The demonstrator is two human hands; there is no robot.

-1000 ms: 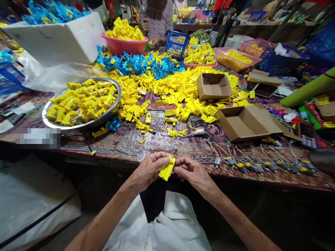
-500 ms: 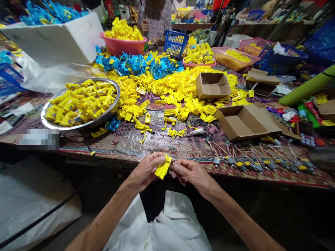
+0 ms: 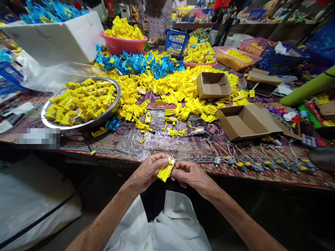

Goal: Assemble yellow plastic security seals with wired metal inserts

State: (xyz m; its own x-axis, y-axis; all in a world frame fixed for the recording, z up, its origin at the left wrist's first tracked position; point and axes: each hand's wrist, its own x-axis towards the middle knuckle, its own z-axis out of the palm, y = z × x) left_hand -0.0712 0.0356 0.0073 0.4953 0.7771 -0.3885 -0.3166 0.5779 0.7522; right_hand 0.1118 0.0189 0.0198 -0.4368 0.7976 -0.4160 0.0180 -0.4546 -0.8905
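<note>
A yellow plastic housing (image 3: pixel 165 172) is tilted between my hands at the table's front edge. My left hand (image 3: pixel 148 170) is closed on it, thumb on top near its upper end. My right hand (image 3: pixel 190 174) is closed too, thumb and fingertips pinching the housing's right edge; whatever else lies under those fingers is hidden. Just beyond the housing's upper end a small green circuit board (image 3: pixel 175 151) shows, with thin wires running down toward it. Small yellow parts (image 3: pixel 176 132) lie on the plastic-covered tabletop ahead.
A metal bowl (image 3: pixel 117 92) full of yellow housings stands left. Yellow parts (image 3: pixel 172 80) and blue parts (image 3: pixel 136 64) are heaped behind. Cardboard boxes (image 3: pixel 235 122) sit to the right, with a row of wired motors (image 3: pixel 258 166) along the front edge. Another person (image 3: pixel 155 21) is across the table.
The housing and both hands have shifted slightly right. The housing has turned a little, and my right fingertips are closer against its edge.
</note>
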